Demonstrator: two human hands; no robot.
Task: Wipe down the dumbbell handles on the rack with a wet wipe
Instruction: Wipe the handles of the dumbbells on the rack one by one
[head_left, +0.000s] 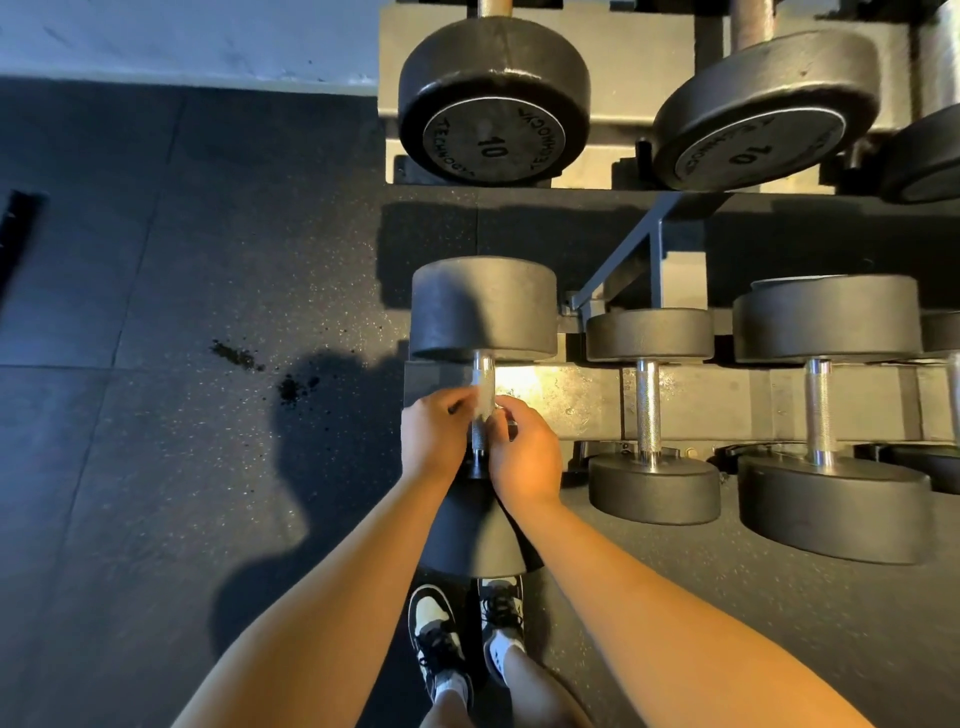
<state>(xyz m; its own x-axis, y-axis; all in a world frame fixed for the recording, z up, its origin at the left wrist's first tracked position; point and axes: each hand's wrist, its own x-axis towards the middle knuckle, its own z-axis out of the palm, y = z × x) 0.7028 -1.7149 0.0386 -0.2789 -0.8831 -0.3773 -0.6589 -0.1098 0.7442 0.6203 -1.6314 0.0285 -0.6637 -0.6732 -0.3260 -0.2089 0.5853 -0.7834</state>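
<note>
Shoes: a pair of black-and-cream lace-up trainers (441, 639) on the dark speckled rubber floor (156, 312), just short of the near head of the first dumbbell
First dumbbell: black, round rubber heads on a knurled steel bar (467, 535), leftmost on the lower tier, lying lengthwise away from the person; every other place here is given from it
Left hand (434, 434): on the left of its bar, fingers curled, pinching the wipe
Right hand (524, 454): on the right of its bar, fingers curled onto the same wipe
Wet wipe (484, 397): thin, pale, limp sheet against the middle of its bar, between both hands
Handling: the wipe looks soft, light and easily torn on knurling, so wrap it round the bar and slide; the dumbbell looks heavy and stiff, best left seated
Dumbbell handles (648, 405): further shiny knurled bars to its right, untouched
Rack (545, 395): grey steel frame; the lower tier holds it and at least two smaller neighbours (820, 405)
Upper tier: beyond it, two black dumbbells marked 10 (493, 104)
Wipe packet: none in view
</note>
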